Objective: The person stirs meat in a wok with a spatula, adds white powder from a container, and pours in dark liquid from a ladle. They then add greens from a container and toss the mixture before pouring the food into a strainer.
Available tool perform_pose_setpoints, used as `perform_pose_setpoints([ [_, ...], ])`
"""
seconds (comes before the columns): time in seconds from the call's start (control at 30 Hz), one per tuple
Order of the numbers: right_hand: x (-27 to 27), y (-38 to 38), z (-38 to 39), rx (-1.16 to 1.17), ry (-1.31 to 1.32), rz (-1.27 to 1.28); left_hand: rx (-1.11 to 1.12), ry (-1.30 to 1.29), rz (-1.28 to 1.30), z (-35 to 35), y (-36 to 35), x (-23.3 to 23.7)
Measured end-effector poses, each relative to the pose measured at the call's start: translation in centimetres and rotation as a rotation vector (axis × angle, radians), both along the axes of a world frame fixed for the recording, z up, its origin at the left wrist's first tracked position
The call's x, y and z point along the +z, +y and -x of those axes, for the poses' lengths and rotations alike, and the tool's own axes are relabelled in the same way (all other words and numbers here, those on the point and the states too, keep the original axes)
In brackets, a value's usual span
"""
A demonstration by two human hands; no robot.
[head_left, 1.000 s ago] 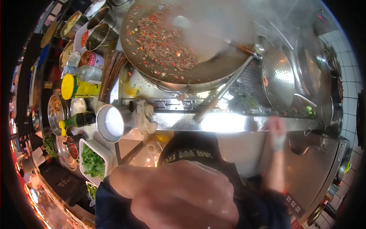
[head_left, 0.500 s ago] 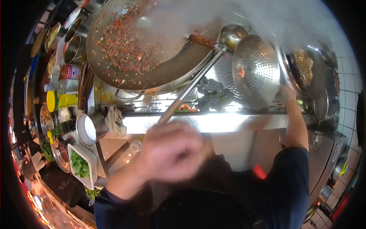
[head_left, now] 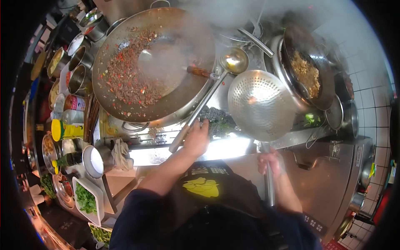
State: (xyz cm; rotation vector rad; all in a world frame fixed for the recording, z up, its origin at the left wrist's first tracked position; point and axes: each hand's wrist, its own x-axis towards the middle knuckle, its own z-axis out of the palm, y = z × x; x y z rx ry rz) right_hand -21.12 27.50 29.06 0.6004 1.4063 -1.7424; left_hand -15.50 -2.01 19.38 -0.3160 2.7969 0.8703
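My right hand [head_left: 271,161] is closed round the metal handle of a large perforated skimmer [head_left: 261,106], its bowl above the counter edge. My left hand [head_left: 196,139] lies over the wooden handle of a ladle [head_left: 234,60], fingers curled against it and partly hidden. The ladle's bowl rests between the wok and the skimmer. Beside my left fingers lie dark leafy greens [head_left: 218,121] on the steel worktop. The big wok [head_left: 175,104] holds steaming minced meat [head_left: 133,75] with red bits, and a wooden-handled utensil [head_left: 202,72] leans in it.
At the right, a second pan [head_left: 325,79] contains brown food. Along the left stand metal pots [head_left: 79,79], a yellow-capped container [head_left: 66,130], a white-filled pot [head_left: 93,161] and a white tray [head_left: 100,193] of chopped greens. Steam covers the top of the view.
My left hand has gone forward from near my chest to the ladle's handle. My right hand has brought the skimmer nearer my body, its handle now pointing towards me. The view has shifted.
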Motion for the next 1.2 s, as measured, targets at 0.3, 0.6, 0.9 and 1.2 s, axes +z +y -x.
perform_pose_setpoints([
  [0.3,1.4,4.5,0.0,0.275,0.992,-1.289,-0.058,-0.153,-0.031,3.6,1.4,0.5],
  [0.6,3.1,5.1,1.1,0.191,1.225,-1.114,-0.128,-0.123,-0.054,7.0,5.7,-1.1],
  [0.9,4.9,3.0,-2.2,-0.105,0.133,0.122,-0.437,0.114,-0.43,4.9,4.8,2.4],
  [1.2,-6.4,5.1,0.7,0.109,-0.297,0.221,0.113,0.071,-0.679,-12.5,-7.6,4.4],
])
